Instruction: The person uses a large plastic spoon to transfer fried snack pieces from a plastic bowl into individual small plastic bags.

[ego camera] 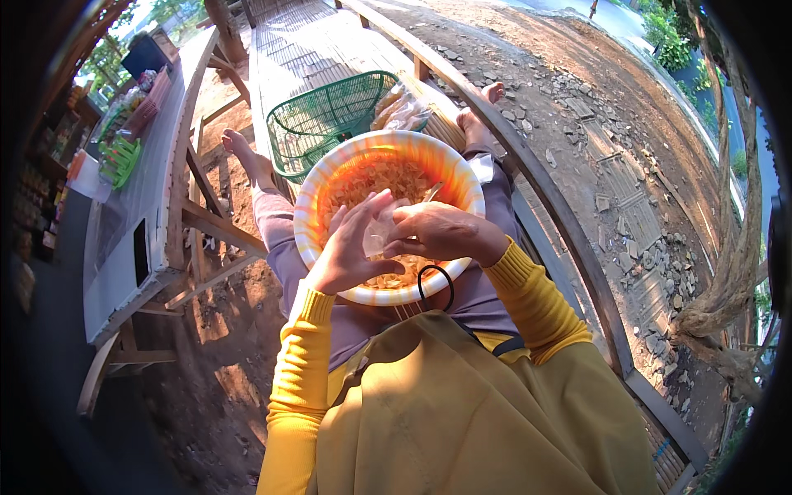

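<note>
A large orange-and-white marbled plastic basin [307,226] rests on my lap, holding many thin, orange-brown chips [383,176]. Over it, my right hand [442,232] pinches a small clear plastic bag [375,240] between thumb and fingers. My left hand [354,247] is at the bag's left side, thumb and fingers spread apart; whether its fingertips touch the plastic is hard to see. A metal utensil handle [434,190] sticks up from the chips behind my right hand. The bag's far part is partly hidden by my fingers.
Beyond the basin sits a green plastic basket [309,120] with filled clear bags [402,110] at its right end. A wooden rail [526,145] borders the bamboo bench [291,40] on the right. Leftward stands a table [154,154] with a light-green rack [119,162]. A white packet [482,167] lies on my right thigh.
</note>
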`<state>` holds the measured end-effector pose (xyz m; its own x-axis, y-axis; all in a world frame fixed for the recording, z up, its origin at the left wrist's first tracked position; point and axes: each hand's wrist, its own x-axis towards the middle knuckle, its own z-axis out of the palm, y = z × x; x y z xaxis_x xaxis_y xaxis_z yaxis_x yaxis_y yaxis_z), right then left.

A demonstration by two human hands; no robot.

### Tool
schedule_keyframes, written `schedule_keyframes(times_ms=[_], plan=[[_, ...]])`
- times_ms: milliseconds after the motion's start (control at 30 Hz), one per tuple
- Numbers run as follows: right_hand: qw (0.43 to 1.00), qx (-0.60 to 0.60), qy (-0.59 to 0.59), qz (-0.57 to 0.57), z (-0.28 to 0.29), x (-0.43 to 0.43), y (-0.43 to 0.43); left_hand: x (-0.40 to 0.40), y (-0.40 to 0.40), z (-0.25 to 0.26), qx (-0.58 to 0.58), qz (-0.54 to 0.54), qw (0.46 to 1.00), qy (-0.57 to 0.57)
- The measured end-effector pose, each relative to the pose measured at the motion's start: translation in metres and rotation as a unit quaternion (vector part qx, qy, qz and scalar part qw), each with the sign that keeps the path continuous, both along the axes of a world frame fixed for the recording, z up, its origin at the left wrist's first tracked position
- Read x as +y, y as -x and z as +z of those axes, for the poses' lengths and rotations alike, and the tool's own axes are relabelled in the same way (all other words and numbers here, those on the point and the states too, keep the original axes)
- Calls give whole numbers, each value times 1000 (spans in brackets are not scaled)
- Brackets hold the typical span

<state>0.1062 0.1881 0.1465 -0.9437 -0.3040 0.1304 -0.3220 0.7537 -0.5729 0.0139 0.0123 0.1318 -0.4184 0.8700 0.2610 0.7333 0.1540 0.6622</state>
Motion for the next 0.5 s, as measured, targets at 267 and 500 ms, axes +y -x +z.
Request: schedule_keyframes(times_ms=[267,500], plan=[[999,31,19,37,14,-9,0,5,2,-28,-106,-7,994,-26],[999,38,4,-7,19,-10,-1,-2,1,-39,-172,21,981,-91]])
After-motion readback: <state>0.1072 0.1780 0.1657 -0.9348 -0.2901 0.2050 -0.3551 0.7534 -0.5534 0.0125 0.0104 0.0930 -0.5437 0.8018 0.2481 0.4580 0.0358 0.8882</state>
